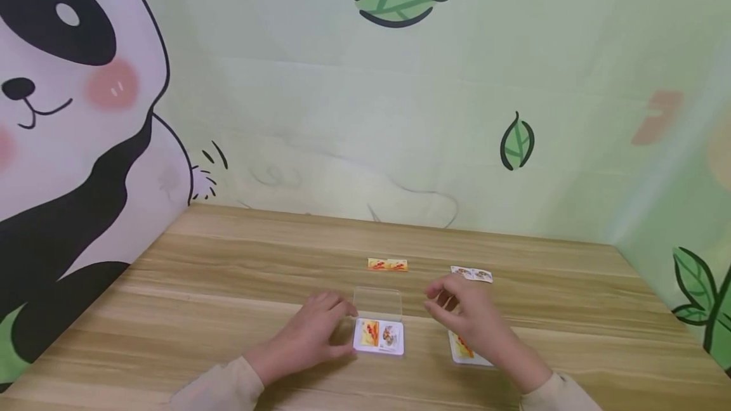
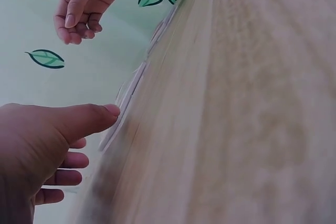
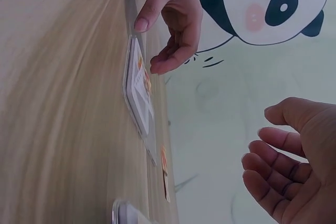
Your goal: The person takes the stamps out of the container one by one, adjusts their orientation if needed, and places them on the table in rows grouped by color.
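A small white case (image 1: 395, 351) with its clear lid (image 1: 377, 302) folded back lies on the table. In it are a yellow-and-red picture piece (image 1: 369, 333) and a white picture piece (image 1: 391, 336), side by side. My left hand (image 1: 311, 333) rests at the case's left edge, thumb (image 2: 94, 121) and forefinger extended against it. Empty and loosely curved, my right hand (image 1: 476, 316) hovers above a second white case (image 1: 473, 361). That hand partly hides the second case, which shows a yellow picture piece (image 1: 461, 346).
Behind the cases lie a yellow-and-red picture strip (image 1: 388, 264) and a white picture strip (image 1: 471, 273). The wood-grain table (image 1: 257, 246) meets a printed backdrop (image 1: 297, 94) with a panda and leaves along its far and side edges.
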